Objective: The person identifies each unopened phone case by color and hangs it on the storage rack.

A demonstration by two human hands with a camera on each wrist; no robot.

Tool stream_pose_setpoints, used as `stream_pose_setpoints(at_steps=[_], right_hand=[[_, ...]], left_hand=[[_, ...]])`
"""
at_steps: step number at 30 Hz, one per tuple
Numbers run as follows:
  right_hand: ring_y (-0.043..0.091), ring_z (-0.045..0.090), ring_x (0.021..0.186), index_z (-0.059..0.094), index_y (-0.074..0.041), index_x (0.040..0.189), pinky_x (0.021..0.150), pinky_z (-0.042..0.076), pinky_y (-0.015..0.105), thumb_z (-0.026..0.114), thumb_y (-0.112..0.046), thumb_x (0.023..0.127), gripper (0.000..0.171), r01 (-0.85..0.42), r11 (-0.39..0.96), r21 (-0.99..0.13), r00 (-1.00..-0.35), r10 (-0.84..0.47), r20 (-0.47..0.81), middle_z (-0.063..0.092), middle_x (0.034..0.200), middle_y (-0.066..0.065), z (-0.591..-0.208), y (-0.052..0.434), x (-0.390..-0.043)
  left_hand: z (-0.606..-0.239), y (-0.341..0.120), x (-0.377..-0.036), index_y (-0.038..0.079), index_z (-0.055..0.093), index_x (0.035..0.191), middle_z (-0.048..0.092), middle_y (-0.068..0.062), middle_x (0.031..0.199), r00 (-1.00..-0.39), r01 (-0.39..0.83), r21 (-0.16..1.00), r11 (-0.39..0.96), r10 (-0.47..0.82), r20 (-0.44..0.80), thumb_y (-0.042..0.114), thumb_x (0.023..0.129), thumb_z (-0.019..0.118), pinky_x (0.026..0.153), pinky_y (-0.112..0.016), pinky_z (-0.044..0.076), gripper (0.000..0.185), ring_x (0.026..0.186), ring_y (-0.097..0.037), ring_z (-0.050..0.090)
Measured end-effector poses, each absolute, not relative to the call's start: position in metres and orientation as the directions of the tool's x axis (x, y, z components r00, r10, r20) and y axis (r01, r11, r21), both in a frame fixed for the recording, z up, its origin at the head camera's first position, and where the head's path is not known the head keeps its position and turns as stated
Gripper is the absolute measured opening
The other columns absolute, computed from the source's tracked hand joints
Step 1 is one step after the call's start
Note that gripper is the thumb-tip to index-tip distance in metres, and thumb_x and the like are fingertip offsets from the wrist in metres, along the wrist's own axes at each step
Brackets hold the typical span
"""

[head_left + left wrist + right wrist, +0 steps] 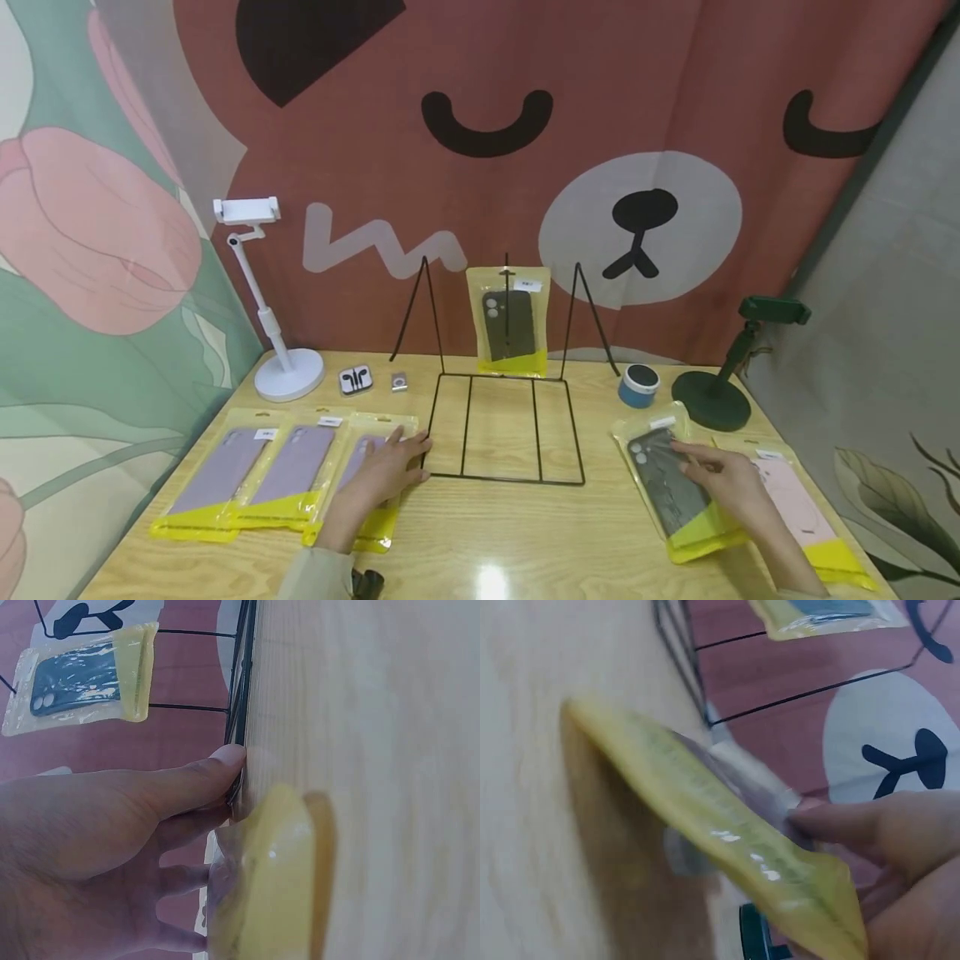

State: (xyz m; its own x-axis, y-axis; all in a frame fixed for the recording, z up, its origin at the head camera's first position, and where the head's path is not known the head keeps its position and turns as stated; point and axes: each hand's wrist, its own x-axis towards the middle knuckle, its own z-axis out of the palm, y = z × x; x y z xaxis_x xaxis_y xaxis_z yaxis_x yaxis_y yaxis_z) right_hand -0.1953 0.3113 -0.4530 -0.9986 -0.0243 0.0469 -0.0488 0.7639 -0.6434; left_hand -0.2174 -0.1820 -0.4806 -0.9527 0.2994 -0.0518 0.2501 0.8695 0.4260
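Observation:
My right hand [731, 483] pinches a bagged dark phone case [663, 475] by its right side. The clear-and-yellow bag is tilted, its yellow end raised off the table in the right wrist view. My left hand [382, 473] is at the left front corner of a black wire display rack [510, 480], thumb and forefinger pinching its bar in the left wrist view. Its other fingers reach over a bagged purple phone case [375, 533], partly hidden beneath the hand. Another bagged dark phone case [517, 342] hangs upright at the back of the rack.
Two more bagged purple cases [288, 467] lie at left, a bagged pink case [798, 500] at right. Behind stand a white phone stand [288, 375], boxed earphones [356, 380], a small silver player [399, 382], a blue round speaker [638, 387] and a dark green phone stand [711, 400].

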Motion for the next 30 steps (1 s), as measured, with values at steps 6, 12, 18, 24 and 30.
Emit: stream_pose_setpoints(at_steps=[6,12,18,24,30], right_hand=[[0.006,0.06,0.101,0.072,-0.015,0.117,0.076,0.051,0.023,0.061,-0.027,0.095,0.027,-0.063,0.696,-0.716,-0.997,-0.008,0.08,0.066,0.123,0.01,-0.432,0.295,-0.186],[0.006,0.064,0.086,0.073,-0.018,0.113,0.063,0.053,0.024,0.063,-0.013,0.094,0.022,-0.244,0.725,-0.645,-0.962,-0.097,0.256,0.069,0.113,0.006,-0.417,0.268,-0.174],[0.001,0.059,0.086,0.072,-0.01,0.11,0.066,0.049,0.015,0.066,0.009,0.085,0.032,-0.555,0.563,-0.612,-0.805,-0.179,0.565,0.068,0.102,0.002,-0.407,0.232,-0.159],[0.011,0.058,0.094,0.067,0.008,0.11,0.075,0.048,0.014,0.058,0.028,0.077,0.04,-0.734,0.182,-0.654,-0.679,-0.166,0.716,0.065,0.101,0.013,-0.399,0.188,-0.152],[0.015,0.055,0.085,0.066,0.011,0.109,0.07,0.049,0.018,0.057,0.024,0.082,0.032,-0.738,0.005,-0.675,-0.673,-0.091,0.734,0.062,0.097,0.015,-0.386,0.149,-0.156]], left_hand=[[-0.481,-0.183,-0.218,0.012,0.056,0.136,0.043,-0.005,0.149,-0.953,0.25,0.421,0.872,0.298,-0.05,0.027,0.088,0.069,0.101,-0.078,0.01,0.052,0.141,-0.042,0.024],[-0.481,-0.182,-0.218,0.012,0.055,0.137,0.042,-0.005,0.149,-0.952,0.25,0.425,0.87,0.301,-0.058,0.027,0.089,0.069,0.101,-0.078,0.01,0.052,0.141,-0.042,0.023],[-0.478,-0.182,-0.217,0.011,0.055,0.136,0.043,-0.006,0.149,-0.951,0.258,0.422,0.869,0.305,-0.046,0.026,0.088,0.069,0.101,-0.078,0.009,0.052,0.14,-0.043,0.025],[-0.474,-0.182,-0.215,0.01,0.056,0.136,0.043,-0.007,0.149,-0.951,0.255,0.419,0.872,0.304,-0.052,0.026,0.088,0.069,0.101,-0.078,0.009,0.052,0.14,-0.043,0.024],[-0.473,-0.18,-0.215,0.01,0.055,0.136,0.042,-0.007,0.149,-0.951,0.251,0.42,0.872,0.302,-0.06,0.025,0.089,0.069,0.101,-0.078,0.009,0.052,0.14,-0.043,0.024]])
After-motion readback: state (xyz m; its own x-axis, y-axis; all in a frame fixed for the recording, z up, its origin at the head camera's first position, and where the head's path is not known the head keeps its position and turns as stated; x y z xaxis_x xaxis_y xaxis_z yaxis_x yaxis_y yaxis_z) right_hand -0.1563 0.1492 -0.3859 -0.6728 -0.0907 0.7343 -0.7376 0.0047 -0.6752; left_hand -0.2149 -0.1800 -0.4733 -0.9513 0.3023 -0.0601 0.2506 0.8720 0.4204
